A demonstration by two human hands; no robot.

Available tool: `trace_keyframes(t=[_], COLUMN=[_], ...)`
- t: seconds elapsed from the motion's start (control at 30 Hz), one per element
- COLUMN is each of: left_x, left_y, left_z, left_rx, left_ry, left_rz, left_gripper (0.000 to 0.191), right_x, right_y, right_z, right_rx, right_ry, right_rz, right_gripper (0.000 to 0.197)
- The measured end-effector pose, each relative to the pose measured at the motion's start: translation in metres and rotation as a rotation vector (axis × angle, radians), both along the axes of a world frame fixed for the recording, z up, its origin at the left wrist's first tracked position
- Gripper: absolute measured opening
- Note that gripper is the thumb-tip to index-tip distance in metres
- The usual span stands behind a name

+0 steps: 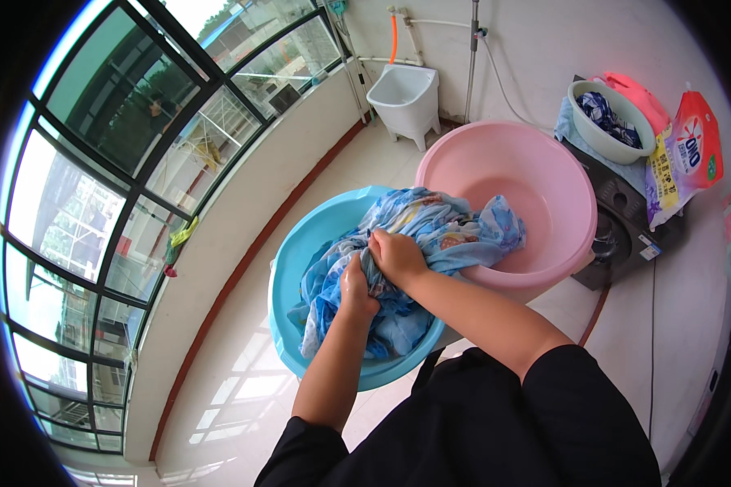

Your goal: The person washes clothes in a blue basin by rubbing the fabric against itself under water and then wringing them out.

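Observation:
A wet blue patterned cloth (335,274) lies bunched in a light blue plastic basin (289,262), and part of it drapes over the rim of the pink plastic basin (438,158) beside it. Both my hands grip a twisted fold of this cloth above the blue basin. My left hand (358,286) is on the near left side of the fold, its fingers partly hidden by the cloth. Just to the right, my right hand (396,255) is closed around the fold. Some water shows low in the blue basin, under the cloth.
Right of the pink basin, a pale bowl (612,152) with dark patterned cloth stands on a black appliance (621,213), next to an OMO detergent bag (685,158). A white mop sink (405,91) stands by the back wall. Windows (176,146) run along the left.

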State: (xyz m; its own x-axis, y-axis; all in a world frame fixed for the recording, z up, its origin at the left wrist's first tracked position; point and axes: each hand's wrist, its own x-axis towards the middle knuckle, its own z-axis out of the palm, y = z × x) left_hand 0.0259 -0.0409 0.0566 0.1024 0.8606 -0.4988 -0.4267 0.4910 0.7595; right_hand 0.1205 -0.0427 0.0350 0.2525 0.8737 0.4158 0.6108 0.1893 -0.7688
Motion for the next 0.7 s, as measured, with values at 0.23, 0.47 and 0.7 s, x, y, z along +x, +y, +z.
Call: trace_keyframes(t=[0.23, 0.47, 0.7], left_x=[-0.029, -0.046, -0.040], left_y=[0.036, 0.037, 0.033], left_z=[-0.020, -0.032, -0.022], left_rx=[0.488, 0.561, 0.433], left_ry=[0.802, 1.311, 1.321], left_rz=[-0.370, -1.153, -1.156], left_gripper=[0.025, 0.033, 0.041], right_x=[-0.013, 0.000, 0.009], right_y=[-0.023, -0.028, -0.024], right_z=[0.003, -0.005, -0.014], right_rx=[-0.282, -0.520, -0.473], right_ry=[-0.238, -0.739, -0.970], right_rz=[0.244, 0.297, 0.216], right_gripper=[0.022, 0.021, 0.014])
